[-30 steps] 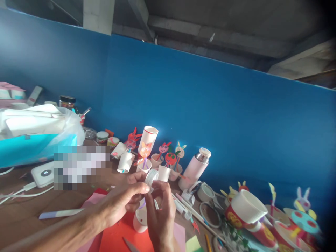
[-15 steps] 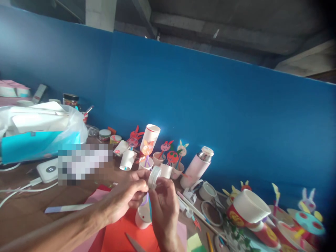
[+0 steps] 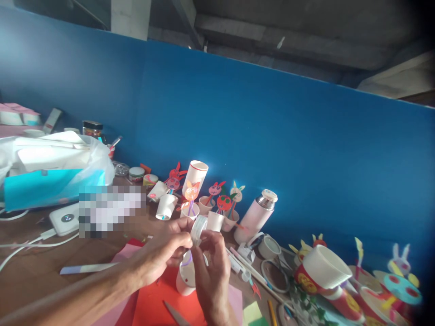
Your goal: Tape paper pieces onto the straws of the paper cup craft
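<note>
Both my hands meet over the red paper sheet (image 3: 152, 303). My left hand (image 3: 163, 253) pinches a small white tape roll (image 3: 198, 228) from the left, and my right hand (image 3: 212, 267) pinches it from the right. The roll stands on edge, held up in the air. Just below the hands stands a small white paper cup (image 3: 185, 278) with a purple straw (image 3: 186, 260) in it. Scissor blades (image 3: 175, 314) lie on the red sheet near the bottom edge.
Several paper cups with paper animal faces on straws (image 3: 217, 206) stand along the blue wall. A pink thermos (image 3: 253, 217) stands to the right. More cups and crafts (image 3: 322, 271) crowd the right. A plastic bag (image 3: 54, 167) and power bank (image 3: 66, 219) lie on the left.
The tape roll has turned in my fingers from facing the camera to standing on edge. Both hands have shifted slightly to the right.
</note>
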Demonstrator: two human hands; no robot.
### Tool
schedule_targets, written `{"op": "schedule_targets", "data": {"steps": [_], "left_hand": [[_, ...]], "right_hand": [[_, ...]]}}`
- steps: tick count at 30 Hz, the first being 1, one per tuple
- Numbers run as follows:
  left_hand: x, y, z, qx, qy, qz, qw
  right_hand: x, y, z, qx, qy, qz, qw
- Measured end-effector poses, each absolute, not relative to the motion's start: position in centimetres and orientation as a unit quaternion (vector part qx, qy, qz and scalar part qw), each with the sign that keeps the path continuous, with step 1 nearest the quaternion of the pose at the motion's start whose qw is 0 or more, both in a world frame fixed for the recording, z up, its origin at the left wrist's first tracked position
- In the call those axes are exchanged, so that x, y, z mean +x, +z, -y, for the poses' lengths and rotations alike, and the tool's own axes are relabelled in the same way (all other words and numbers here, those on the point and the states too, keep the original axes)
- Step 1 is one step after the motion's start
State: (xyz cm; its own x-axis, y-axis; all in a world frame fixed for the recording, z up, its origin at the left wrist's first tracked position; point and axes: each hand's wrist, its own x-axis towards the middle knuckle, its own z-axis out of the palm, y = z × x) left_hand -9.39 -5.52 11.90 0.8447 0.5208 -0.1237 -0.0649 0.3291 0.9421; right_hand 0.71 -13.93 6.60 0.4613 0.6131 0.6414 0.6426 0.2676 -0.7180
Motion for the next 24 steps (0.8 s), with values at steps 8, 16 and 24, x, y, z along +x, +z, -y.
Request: {"op": "schedule_targets", "data": {"steps": [8, 16, 24], "left_hand": [[-9.5, 11.9, 5.7, 0.643, 0.236, -0.165, 0.71], [-9.4, 11.2, 5.7, 0.759, 0.325, -0.158, 0.542], [-9.6, 11.0, 5.7, 0.808, 0.398, -0.1, 0.423]], "right_hand": [[0.6, 7.2, 13.9, -0.508, 0.141, 0.456, 0.717], [0.5, 8.5, 14.1, -0.47, 0.173, 0.411, 0.762], [1.3, 8.9, 14.7, -0.532, 0.133, 0.435, 0.714]]}}
